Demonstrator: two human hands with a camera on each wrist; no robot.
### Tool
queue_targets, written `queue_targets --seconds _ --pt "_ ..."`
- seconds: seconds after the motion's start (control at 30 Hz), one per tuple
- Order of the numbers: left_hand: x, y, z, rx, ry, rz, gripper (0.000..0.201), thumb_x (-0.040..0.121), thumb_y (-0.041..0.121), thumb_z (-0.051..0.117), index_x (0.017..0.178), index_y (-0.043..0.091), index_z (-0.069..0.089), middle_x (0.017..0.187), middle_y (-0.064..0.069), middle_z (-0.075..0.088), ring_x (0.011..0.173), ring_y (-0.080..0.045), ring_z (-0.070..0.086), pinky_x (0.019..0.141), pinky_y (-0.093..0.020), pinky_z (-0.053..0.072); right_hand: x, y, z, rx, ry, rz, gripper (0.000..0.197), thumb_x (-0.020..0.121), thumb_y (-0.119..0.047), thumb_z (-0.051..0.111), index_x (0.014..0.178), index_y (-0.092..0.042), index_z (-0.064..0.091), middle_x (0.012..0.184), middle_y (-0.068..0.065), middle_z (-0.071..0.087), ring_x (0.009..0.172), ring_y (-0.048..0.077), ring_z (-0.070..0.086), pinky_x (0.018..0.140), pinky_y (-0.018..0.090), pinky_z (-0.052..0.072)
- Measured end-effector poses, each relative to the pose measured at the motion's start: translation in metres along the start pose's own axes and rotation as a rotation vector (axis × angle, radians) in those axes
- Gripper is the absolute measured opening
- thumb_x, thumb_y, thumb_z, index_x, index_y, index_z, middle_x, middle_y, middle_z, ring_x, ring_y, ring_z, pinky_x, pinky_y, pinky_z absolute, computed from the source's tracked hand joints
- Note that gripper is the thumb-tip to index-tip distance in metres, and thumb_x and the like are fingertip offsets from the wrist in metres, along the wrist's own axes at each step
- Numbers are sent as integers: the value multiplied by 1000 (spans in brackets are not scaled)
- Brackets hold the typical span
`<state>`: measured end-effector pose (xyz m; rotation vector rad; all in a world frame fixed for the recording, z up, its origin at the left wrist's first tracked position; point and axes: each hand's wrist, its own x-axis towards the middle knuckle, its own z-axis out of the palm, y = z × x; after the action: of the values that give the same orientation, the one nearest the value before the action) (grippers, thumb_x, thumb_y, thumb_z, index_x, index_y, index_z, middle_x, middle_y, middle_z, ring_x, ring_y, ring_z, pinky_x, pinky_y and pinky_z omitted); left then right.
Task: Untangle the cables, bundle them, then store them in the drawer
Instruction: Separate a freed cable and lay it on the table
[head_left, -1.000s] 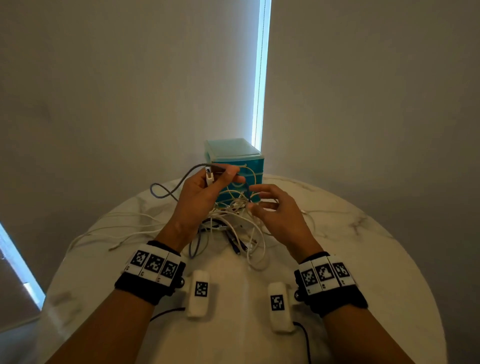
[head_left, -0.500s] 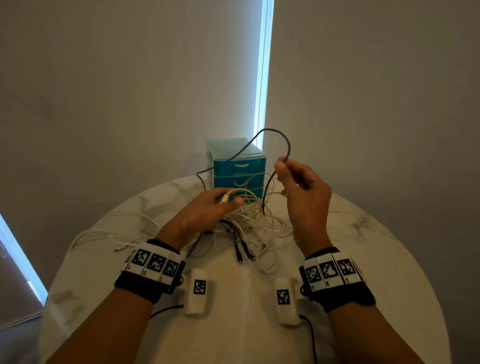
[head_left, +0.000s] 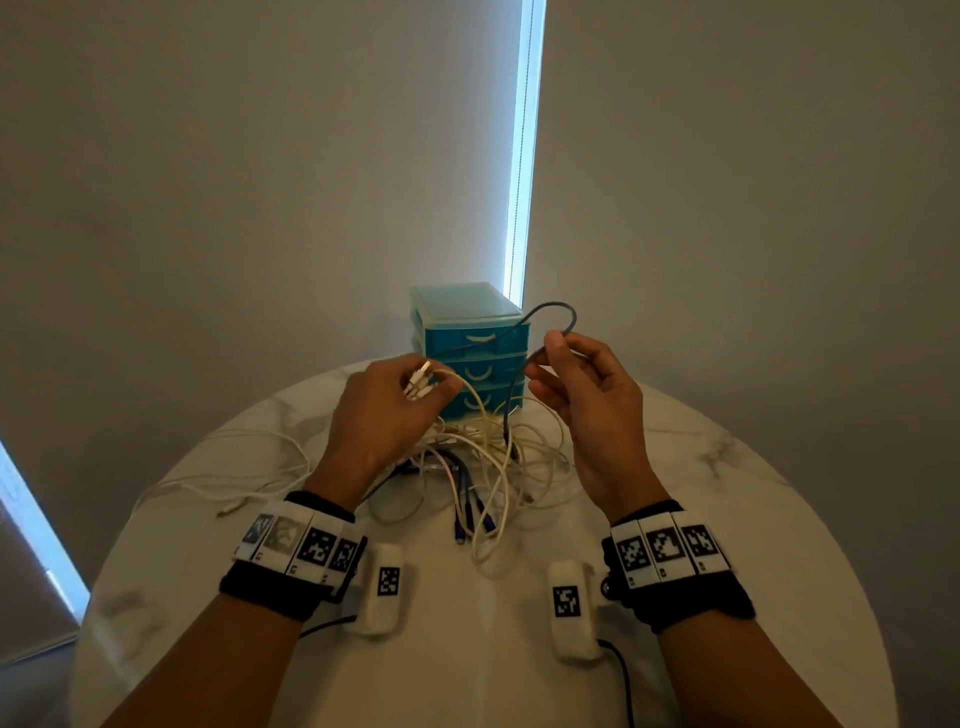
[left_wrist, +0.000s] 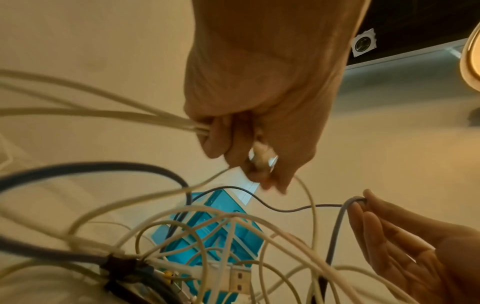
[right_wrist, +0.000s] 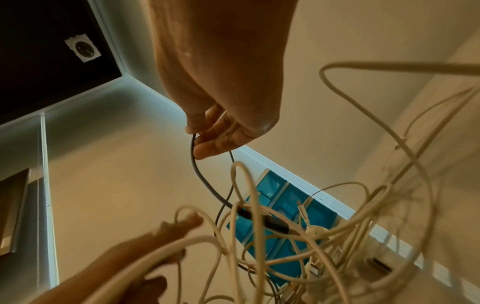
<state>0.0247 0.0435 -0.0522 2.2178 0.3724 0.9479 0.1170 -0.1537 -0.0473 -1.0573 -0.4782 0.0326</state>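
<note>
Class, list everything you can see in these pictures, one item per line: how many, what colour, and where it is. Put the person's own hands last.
Round white marble-look table: one, white with grey veins, under everything.
Small teal plastic drawer unit: one, three drawers all closed, at the table's far edge.
Tangle of thin white cables: several, count unclear, heaped in front of the drawer unit, some trailing left.
Grey braided cable: one, looping up from the tangle.
Dark blue-tipped cables: count unclear, at the tangle's near edge.
White tagged wrist cameras: two, one under each wrist.
Black wristbands with white marker tiles: two, one per wrist.
Left hand: grips a bunch of white cable ends.
Right hand: pinches the grey braided cable.
</note>
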Motion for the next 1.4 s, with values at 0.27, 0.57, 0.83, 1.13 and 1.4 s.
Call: queue_targets --seconds 0.27,0.57,0.83,1.13,1.4 --pt "0 8 -3 110 -302 -52 40 82 64 81 108 40 63 97 24 68 92 -5 67 79 -29 51 -1 3 -1 -54 18 46 28 101 -24 75 124 -8 71 103 12 83 99 26 81 89 36 66" --pt "8 3 -12 17 -149 -134 23 80 27 62 81 38 82 75 13 75 66 -9 62 65 -30 46 3 3 -5 -103 75 93 23 105 -34 69 124 -22 66 100 0 84 95 20 82 83 36 67" --pt "8 -4 -1 -100 -390 -51 53 95 11 52 99 57 77 122 13 74 106 -5 66 93 -32 52 5 7 -3 -57 59 119 23 109 -27 63 128 -13 60 100 11 83 94 25 82 82 29 66" --pt "2 12 -6 -462 -160 -50 14 94 25 79 106 20 78 96 17 77 89 2 71 78 -12 54 14 20 -10 42 90 221 35 113 -22 55 134 6 58 113 22 79 99 26 82 108 46 59" --pt "-8 16 13 -183 -324 54 24 85 46 86 103 32 79 96 15 79 93 -1 73 80 -29 61 6 14 4 158 -63 213 28 112 -19 55 124 6 63 116 25 77 107 30 79 89 32 65"
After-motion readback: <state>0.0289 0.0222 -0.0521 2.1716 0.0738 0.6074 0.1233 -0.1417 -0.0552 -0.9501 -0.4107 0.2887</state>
